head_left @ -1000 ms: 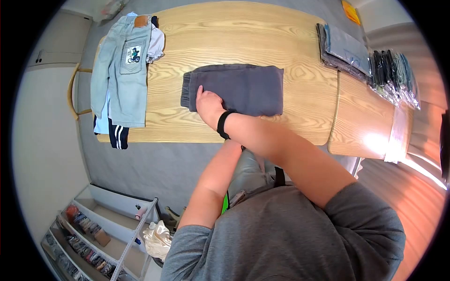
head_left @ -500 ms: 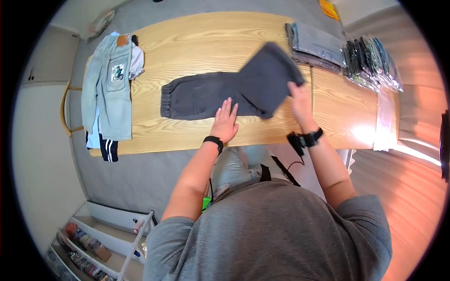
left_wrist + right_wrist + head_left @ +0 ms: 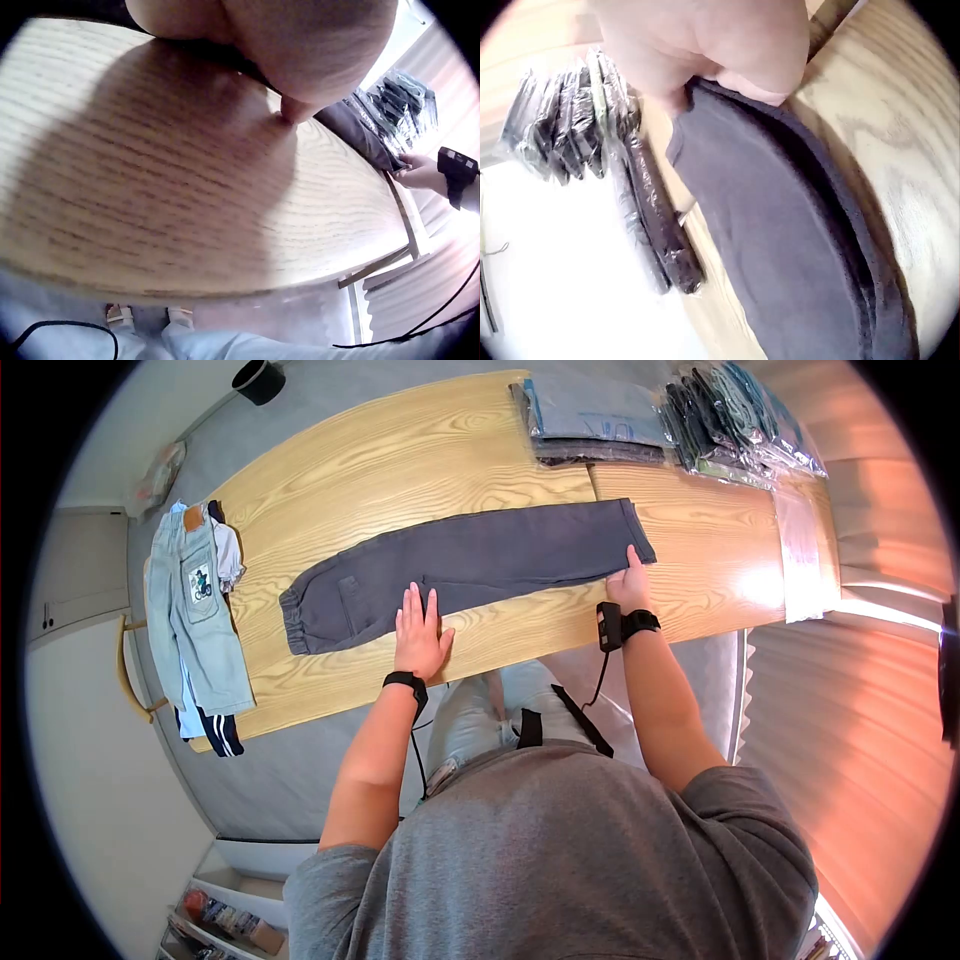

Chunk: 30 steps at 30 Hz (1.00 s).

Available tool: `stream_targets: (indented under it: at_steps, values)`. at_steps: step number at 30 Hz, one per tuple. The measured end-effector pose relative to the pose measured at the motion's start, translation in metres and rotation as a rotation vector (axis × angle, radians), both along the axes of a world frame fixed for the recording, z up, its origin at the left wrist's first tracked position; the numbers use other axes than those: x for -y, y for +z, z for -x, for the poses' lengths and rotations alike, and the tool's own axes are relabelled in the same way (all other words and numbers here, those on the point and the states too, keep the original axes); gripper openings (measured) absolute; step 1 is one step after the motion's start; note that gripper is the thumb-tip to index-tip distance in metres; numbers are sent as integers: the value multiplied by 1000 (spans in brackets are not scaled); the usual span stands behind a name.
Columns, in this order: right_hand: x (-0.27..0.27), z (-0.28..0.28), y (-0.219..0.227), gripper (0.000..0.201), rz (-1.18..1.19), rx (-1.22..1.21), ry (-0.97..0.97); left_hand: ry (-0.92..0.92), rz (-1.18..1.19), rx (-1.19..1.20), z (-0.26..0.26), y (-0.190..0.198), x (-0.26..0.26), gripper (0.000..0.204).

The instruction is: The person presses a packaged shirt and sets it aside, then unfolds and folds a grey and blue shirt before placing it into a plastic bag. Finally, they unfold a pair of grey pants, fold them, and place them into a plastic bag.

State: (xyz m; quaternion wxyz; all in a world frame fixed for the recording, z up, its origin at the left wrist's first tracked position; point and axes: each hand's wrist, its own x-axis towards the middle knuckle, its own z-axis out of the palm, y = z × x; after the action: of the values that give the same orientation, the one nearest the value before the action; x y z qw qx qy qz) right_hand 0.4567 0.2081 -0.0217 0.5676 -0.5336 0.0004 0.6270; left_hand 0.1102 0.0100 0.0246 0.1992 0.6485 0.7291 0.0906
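Dark grey trousers (image 3: 480, 550) lie lengthwise across the wooden table, elastic waistband at the left and leg hem at the right. The left hand (image 3: 422, 635) rests with spread, straight fingers on their near edge, close to the waist part. At the hem's near corner the right hand (image 3: 630, 582) pinches the cloth between thumb and fingers. In the right wrist view, the right hand (image 3: 712, 45) grips the end of the trouser leg (image 3: 757, 217), whose layers part along one edge. The left wrist view shows the left hand (image 3: 300, 52) with its thumb touching the tabletop.
Light blue jeans (image 3: 205, 610) lie over other clothes at the table's left end. Bagged folded garments (image 3: 600, 420) and a row of bagged clothes (image 3: 725, 420) sit at the back right. A black bin (image 3: 258, 382) stands on the floor beyond.
The folded trousers are opened out to full length toward the right. The right hand has come from the waist end to the hem; the left hand now rests on the near edge.
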Motion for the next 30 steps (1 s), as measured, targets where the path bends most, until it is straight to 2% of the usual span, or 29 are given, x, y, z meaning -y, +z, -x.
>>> stream_targets:
  at_steps: [4,6,7,9,11,13,15,16,18,23,25,26,30]
  values:
    - [9,33,57,24,-57,121,-40,10,2,1,0,3,0,75]
    - [17,51,81,24,-369,447,223,5,21,2,0,5,-1,75]
    - [23,66,98,24,-369,441,233,15,24,-2,0,5,-1,75]
    - [39,104,124,33,-191,1001,719,-1,4,-8,0,4,0,75]
    - [60,155,123,48,-812,1117,700,9,12,-10,1,5,0,75]
    - [78,195,113,58,-981,1382,959,-3,11,17,2,3,1,76]
    - [97,226,84,57,-1002,1511,1186,8,0,30,3,3,1,73]
    - [101,228,70,57,-1008,1505,1191,-3,27,46,5,6,-1,71]
    - [108,231,53,55,-1031,1613,1355,-11,36,88,8,8,0,66]
    - [104,233,48,51,-992,1508,1284,-13,6,185,14,9,0,65]
    - [101,230,45,49,-1108,1514,1381,-22,20,199,15,8,1,66]
    - [102,228,44,47,-1174,1541,1367,-15,20,199,16,8,2,66]
    - [98,226,42,49,-1211,1519,1375,-37,13,264,23,7,3,58]
